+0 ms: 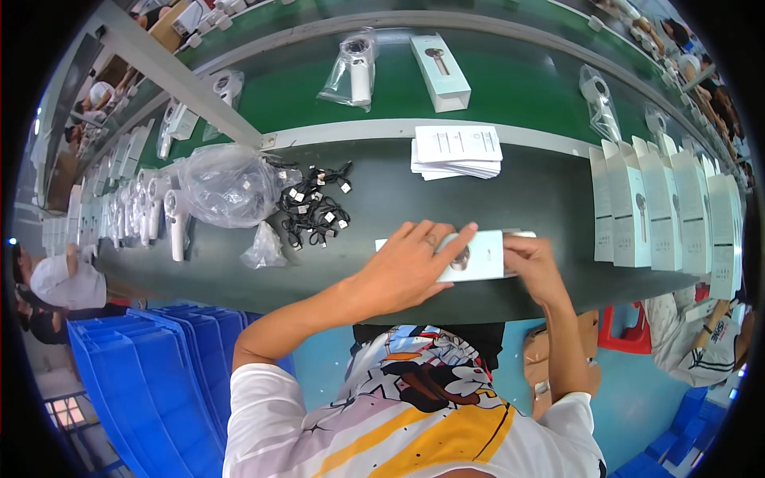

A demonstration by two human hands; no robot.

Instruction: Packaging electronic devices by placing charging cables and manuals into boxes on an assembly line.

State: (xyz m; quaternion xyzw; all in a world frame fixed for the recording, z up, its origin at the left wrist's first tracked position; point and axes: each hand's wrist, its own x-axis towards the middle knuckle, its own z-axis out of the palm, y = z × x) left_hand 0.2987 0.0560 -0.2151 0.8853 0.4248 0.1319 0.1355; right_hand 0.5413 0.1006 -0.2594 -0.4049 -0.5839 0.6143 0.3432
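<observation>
A slim white box point(488, 259) with a picture of a round-headed device lies level over the near part of the table. My left hand point(408, 263) is wrapped over its left part, thumb along the top edge. Curled together at the box's right end are the fingers of my right hand point(529, 261), gripping it beside a pale flap; what lies under the fingertips is hidden. Just beyond stands a stack of printed white leaflets point(457, 148). Left of the hands is a heap of black cables point(315, 205) with white tags.
A large clear plastic bag point(227, 187), a small bag point(264, 247) and a row of white handheld fans point(174, 223) fill the left. Upright boxes point(629, 209) line the right. On the green conveyor point(295, 103) sit a bagged fan point(360, 76) and a box point(441, 80). Blue crates point(143, 374) stand below left.
</observation>
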